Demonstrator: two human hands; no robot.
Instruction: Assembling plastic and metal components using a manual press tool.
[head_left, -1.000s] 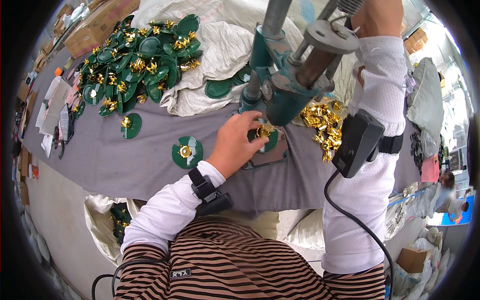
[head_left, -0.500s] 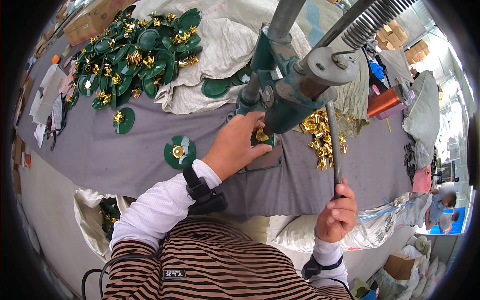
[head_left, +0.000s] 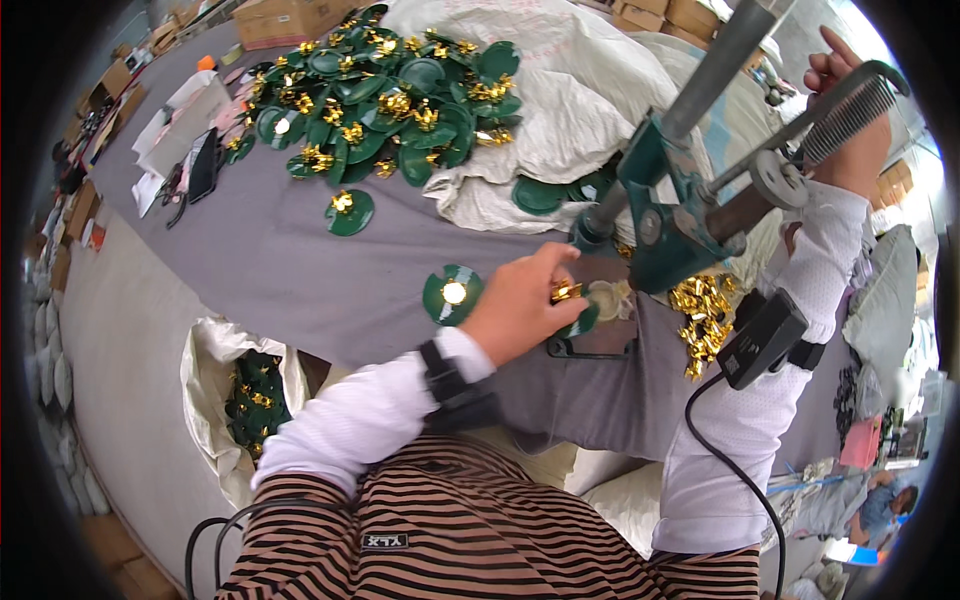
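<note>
My left hand pinches a green disc with a gold foil-like piece on it, at the front of a green metal hand press. Beneath the press head shows a pale round spot on its base plate. My right hand is raised at the upper right, behind the press's spring and bar. Its visible fingers are apart, and I see nothing between them; the bar and spring hide part of it. Another green disc with a gold centre lies beside my left wrist.
A heap of green discs with gold pieces covers the table's back left, beside white woven sacking. Loose gold pieces lie right of the press. Below the table edge at left stands an open sack holding more discs.
My right hand has left the lower part of the press lever and risen to the upper right. My left hand has drawn the green disc out from under the press head. The view has shifted.
</note>
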